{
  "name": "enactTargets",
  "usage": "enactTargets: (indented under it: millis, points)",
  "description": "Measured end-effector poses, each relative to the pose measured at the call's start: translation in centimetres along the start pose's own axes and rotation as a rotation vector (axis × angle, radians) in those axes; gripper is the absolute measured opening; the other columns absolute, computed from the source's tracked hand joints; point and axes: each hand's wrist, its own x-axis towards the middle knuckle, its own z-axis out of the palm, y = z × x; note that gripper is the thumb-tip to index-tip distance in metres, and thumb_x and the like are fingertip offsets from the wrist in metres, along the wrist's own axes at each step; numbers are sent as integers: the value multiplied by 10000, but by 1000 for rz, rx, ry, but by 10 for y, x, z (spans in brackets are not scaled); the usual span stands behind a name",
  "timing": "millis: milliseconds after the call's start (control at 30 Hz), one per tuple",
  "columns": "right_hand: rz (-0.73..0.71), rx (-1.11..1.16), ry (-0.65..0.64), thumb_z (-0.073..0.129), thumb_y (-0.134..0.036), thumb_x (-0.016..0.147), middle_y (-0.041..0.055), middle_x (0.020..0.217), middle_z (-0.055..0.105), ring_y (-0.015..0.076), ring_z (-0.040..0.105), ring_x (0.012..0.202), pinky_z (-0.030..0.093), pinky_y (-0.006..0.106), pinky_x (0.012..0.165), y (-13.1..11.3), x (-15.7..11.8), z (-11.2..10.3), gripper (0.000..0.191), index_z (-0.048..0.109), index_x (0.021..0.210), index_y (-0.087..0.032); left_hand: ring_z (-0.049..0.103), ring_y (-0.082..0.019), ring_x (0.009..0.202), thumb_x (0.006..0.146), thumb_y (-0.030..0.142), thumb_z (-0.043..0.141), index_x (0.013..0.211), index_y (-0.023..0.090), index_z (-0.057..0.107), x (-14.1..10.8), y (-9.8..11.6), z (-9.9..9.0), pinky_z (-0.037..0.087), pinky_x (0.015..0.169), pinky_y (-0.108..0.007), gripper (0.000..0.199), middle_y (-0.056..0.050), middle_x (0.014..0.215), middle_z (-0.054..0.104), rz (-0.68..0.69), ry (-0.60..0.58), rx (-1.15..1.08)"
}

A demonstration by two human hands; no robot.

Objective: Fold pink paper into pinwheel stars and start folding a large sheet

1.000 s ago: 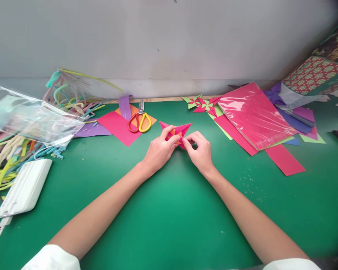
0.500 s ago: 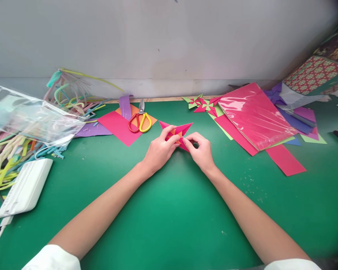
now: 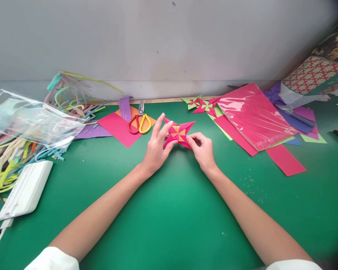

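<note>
A folded paper star (image 3: pixel 179 133), pink with an orange centre, is in front of me, its points spread out. My right hand (image 3: pixel 202 149) pinches its lower right point between thumb and forefinger. Beside the star's left side is my left hand (image 3: pixel 158 145), with fingers raised and spread. Its thumb lies at the lower left point, and its fingers partly cover the upper left one. Scissors (image 3: pixel 141 120) with one red and one yellow handle rest beyond my left hand, on pink paper (image 3: pixel 120 127) and orange paper.
At left are loose colored strips (image 3: pixel 15 153), a clear plastic bag (image 3: pixel 36 116) and a white device (image 3: pixel 26 189) with a cable. Green-and-pink folded stars (image 3: pixel 203 105) lie at the back, beside a wrapped pink paper pack (image 3: pixel 256 116). A grey wall (image 3: pixel 157 45) rises behind the green table (image 3: pixel 169 217).
My left fingers have lifted and spread away from the star's middle, baring its orange centre. The star and my right hand have shifted slightly right; the right pinch stays.
</note>
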Motion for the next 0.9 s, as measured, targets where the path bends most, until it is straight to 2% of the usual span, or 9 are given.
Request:
enactTargets:
  millis: [67,133,200,267,300,400,567,800,900]
  points:
    - [0,23,44,695,-434,940,47,875,726,208,664,793,531,353,746,3,1,0,237,735,860,-214,705,-190,1129,992,393,664,1576,367,308,3,0,2,586,1014,-368,684,-143,1698,302,-106,93,-98]
    - [-16,22,72,689,-420,947,46,884,720,204,664,798,530,349,746,4,1,0,226,736,869,-213,710,-164,1005,953,433,713,1516,315,391,5,-2,3,594,952,-341,660,-138,1544,504,-252,148,-182]
    - [-42,-3,78,681,-401,956,46,890,713,202,663,803,528,347,747,3,1,-1,214,737,868,-213,688,-154,884,930,476,726,1302,235,576,7,-5,4,586,823,-294,469,-93,1231,682,-393,114,-267]
    - [-66,-37,71,673,-386,963,47,891,708,203,664,812,528,350,752,0,1,-1,205,739,869,-217,647,-147,787,917,505,725,1036,187,661,9,-7,4,540,724,-262,344,-44,949,702,-477,17,-357]
    - [-76,-51,67,671,-384,965,47,888,706,205,663,816,529,351,753,-2,0,-1,202,739,869,-219,630,-145,760,909,510,729,951,178,669,9,-8,5,520,704,-259,340,-30,875,690,-499,-30,-400]
    - [-86,-68,67,669,-391,965,42,870,699,205,657,805,529,350,744,-5,-1,-2,212,731,851,-223,606,-147,734,870,509,763,889,170,682,9,-8,6,492,696,-267,349,-19,838,687,-530,-105,-504]
    - [-38,-15,84,665,-432,962,44,855,711,207,662,788,541,350,749,-2,-2,1,249,710,842,-218,559,-128,684,841,510,785,786,173,617,7,-3,10,451,660,-253,380,14,751,630,-569,-80,-553]
    - [-3,49,73,675,-462,956,53,857,726,210,670,787,552,349,749,3,-4,4,275,705,840,-214,595,-134,723,876,470,762,824,174,629,3,-1,13,500,724,-267,328,1,791,661,-560,-60,-569]
    - [-13,44,84,620,-508,987,61,920,722,204,672,815,556,332,740,0,-2,3,306,708,939,-219,623,-145,766,905,454,731,903,183,641,3,-3,13,531,742,-271,286,-9,844,671,-513,-27,-553]
